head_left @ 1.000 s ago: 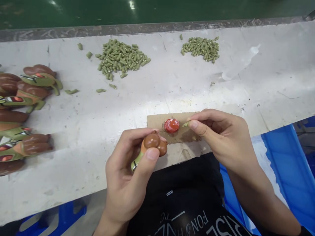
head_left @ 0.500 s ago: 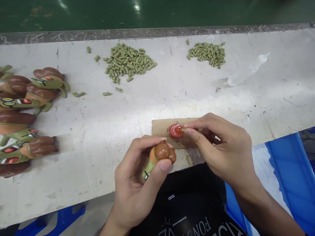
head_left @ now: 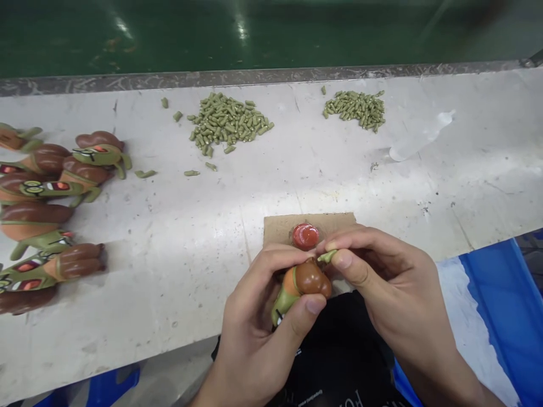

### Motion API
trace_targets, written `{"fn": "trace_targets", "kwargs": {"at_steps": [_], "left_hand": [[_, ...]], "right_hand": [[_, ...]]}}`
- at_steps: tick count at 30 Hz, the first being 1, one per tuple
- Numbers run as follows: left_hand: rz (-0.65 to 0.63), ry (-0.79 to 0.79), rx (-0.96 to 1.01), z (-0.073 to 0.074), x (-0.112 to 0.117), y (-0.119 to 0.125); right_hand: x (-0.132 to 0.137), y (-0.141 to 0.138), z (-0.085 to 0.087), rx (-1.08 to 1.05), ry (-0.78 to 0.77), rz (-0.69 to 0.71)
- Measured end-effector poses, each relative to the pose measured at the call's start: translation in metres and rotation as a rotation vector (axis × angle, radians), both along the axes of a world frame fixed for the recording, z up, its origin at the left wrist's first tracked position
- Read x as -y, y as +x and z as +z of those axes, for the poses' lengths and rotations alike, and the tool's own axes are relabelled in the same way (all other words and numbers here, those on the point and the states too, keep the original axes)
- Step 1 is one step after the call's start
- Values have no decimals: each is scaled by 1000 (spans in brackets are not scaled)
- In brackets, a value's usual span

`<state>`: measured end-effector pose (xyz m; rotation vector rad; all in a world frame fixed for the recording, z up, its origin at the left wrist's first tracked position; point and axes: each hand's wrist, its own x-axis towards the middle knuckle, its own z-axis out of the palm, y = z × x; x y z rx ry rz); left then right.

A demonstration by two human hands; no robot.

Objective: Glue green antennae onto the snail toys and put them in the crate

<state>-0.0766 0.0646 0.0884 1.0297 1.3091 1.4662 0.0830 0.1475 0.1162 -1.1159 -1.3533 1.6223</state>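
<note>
My left hand (head_left: 265, 322) is wrapped round a toy figure (head_left: 311, 278) with a glossy brown rounded end, an orange band and a green body; part of it is hidden by my fingers. Between the thumb and forefinger of my right hand (head_left: 390, 282) is a small green plastic piece (head_left: 327, 256). Its tip is at the brown end of the figure; whether they touch I cannot tell. Just beyond my hands, a small round dish of red liquid (head_left: 305, 235) rests on a piece of cardboard (head_left: 278, 227).
Several similar toy figures (head_left: 87, 261) lie heaped at the left. Two piles of small green pieces, a larger pile (head_left: 229, 120) and a smaller pile (head_left: 356, 107), lie toward the back. A translucent whitish object (head_left: 419, 137) lies at the right. A blue bin (head_left: 496, 305) stands below the table's right edge.
My right hand has brought the green piece from the red dish down to the figure. My left hand has moved slightly right with the figure. The camera view has shifted a little.
</note>
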Motion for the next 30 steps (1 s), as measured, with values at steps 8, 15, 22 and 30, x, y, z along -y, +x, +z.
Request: {"fn": "trace_targets", "kwargs": {"at_steps": [8,15,22,30], "left_hand": [[-21,19,-31,-3,1,2],[-71,94,-150,-11,5,-2],[-82,48,-143,-3,7,-5],[305,-20,81,-19,6,-26]], "right_hand": [[1,-1,-4,49,79,-28],[5,-1,-1,137,291,-13],[-3,2,4,67,341,124],[-116,-4,-8,690,754,-62]]}}
